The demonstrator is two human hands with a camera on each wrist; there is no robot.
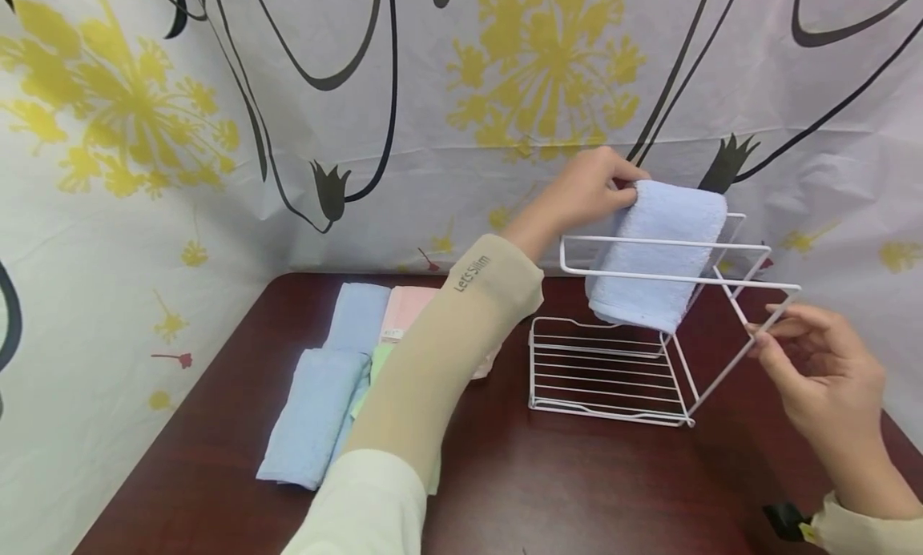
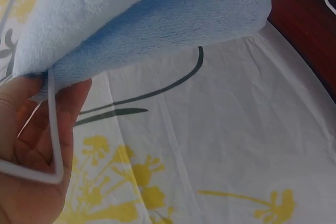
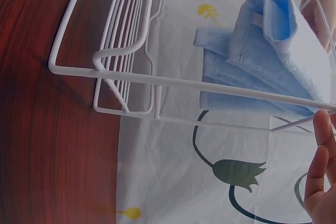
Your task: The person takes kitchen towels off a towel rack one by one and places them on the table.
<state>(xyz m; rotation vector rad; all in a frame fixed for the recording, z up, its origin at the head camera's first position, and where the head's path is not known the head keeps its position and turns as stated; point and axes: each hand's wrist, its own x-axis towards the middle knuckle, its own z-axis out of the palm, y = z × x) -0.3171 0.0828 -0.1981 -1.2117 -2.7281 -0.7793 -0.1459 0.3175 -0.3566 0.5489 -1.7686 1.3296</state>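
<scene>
My left hand (image 1: 593, 188) pinches the upper left corner of a light blue towel (image 1: 656, 219) at the white wire rack (image 1: 606, 411). The folded towel hangs among the rack's upper bars, behind the two nearer ones and above the lower shelf. Whether a bar runs through its fold I cannot tell. In the left wrist view, a rack wire (image 2: 56, 129) crosses in front of that hand. On the rack's right side, my right hand (image 1: 829, 379) holds the slanted side wire between thumb and fingers. The right wrist view shows the towel's layers (image 3: 262, 56) hanging unevenly.
On the left of the dark red table (image 1: 562, 475) lie folded towels: a near blue one (image 1: 313, 411), a farther blue one (image 1: 358, 311), a pink one (image 1: 407, 311) and a green one, partly covered by my left sleeve (image 1: 433, 363). A patterned curtain (image 1: 404, 219) stands behind the table.
</scene>
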